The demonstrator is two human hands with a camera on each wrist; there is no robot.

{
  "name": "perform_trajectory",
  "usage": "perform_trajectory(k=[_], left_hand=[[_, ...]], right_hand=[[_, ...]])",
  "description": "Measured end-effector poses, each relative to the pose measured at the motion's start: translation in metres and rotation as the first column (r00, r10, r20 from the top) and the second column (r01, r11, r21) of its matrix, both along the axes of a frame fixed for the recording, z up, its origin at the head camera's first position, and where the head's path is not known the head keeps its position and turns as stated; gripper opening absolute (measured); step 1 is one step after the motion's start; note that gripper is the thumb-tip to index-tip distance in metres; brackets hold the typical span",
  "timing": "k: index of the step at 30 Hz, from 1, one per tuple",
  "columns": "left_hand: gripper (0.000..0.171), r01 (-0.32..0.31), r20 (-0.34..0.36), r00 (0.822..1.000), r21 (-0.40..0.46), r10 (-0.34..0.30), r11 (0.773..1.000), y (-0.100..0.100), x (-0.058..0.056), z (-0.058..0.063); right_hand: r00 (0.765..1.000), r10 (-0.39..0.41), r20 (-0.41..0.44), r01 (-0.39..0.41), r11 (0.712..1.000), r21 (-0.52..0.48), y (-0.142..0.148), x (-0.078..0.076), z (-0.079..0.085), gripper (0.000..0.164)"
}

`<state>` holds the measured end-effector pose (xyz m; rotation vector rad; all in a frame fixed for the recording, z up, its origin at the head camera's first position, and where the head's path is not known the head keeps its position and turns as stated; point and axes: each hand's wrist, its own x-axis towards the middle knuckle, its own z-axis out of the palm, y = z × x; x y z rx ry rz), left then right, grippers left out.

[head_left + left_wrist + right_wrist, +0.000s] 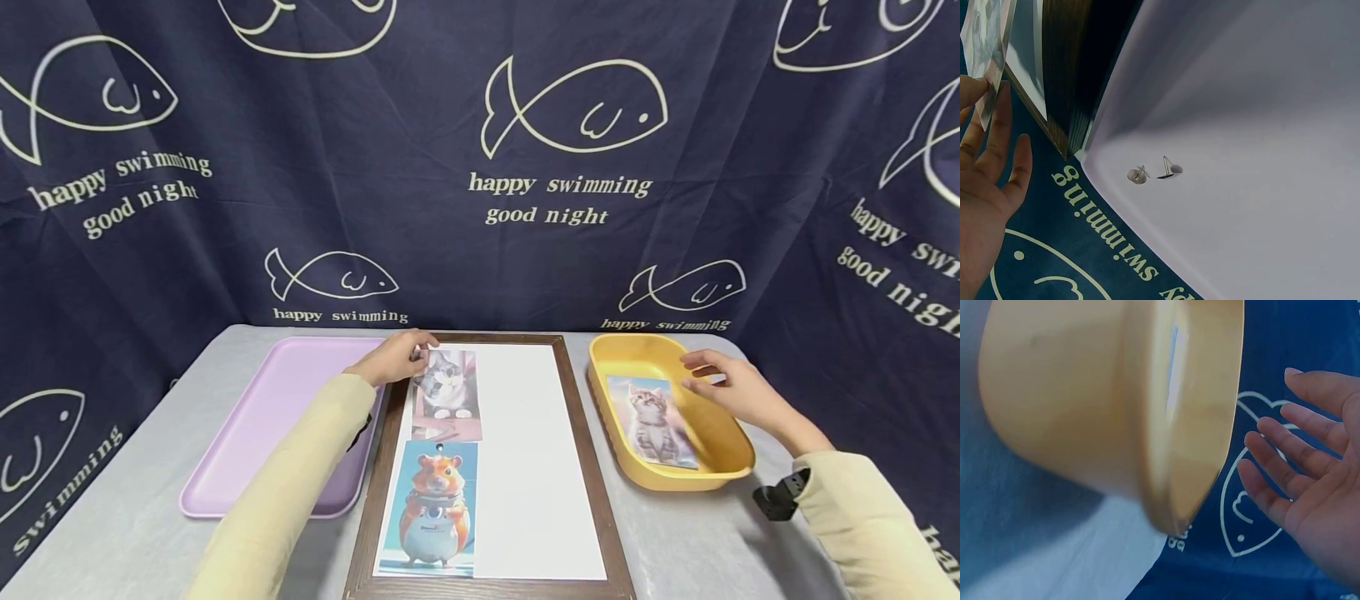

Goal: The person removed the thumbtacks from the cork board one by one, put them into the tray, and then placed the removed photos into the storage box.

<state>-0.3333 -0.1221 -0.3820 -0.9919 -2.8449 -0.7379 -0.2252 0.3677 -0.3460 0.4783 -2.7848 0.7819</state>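
Note:
My left hand (397, 354) pinches the upper left edge of a grey-and-white cat picture (447, 396) between thumb and finger. That picture lies over the upper left of a white board (536, 450) with a brown wooden frame. Below it on the board is an orange hamster picture (435, 508), with a thumbtack (439, 447) at its top edge. On the right, my right hand (727, 387) hovers over a yellow basin (716, 433), fingers spread and holding nothing. A kitten picture (651, 421) lies in the basin.
A lilac tray (258, 433) stands left of the board, partly hidden by my left sleeve. In the left wrist view, two loose thumbtacks, one silver thumbtack (1137, 177) and another thumbtack (1166, 172), lie near its corner. A dark blue fish-print curtain (427, 167) hangs behind the table.

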Motion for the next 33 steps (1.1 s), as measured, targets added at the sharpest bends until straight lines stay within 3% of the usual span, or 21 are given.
perform_trajectory(k=[12,19,27,33], left_hand=[[0.03,0.014,0.009,1.0,0.016,-0.014,1.0,-0.001,0.003,0.003],[0.028,0.018,0.033,0.999,0.051,-0.02,0.999,-0.003,0.002,0.003],[0.028,0.019,0.051,0.998,0.1,-0.025,0.995,-0.002,0.002,0.002],[0.028,-0.018,0.098,0.995,0.106,0.008,0.994,-0.003,0.0,0.0]], right_hand=[[0.989,-0.14,0.041,0.139,0.99,0.035,0.025,0.006,-0.012,0.036],[0.978,-0.152,0.141,0.148,0.988,0.037,0.035,0.005,-0.023,0.041],[0.97,-0.118,0.211,0.133,0.989,-0.057,0.039,0.008,-0.037,0.045],[0.968,-0.1,0.232,0.125,0.987,-0.097,0.041,0.011,-0.039,0.044]])
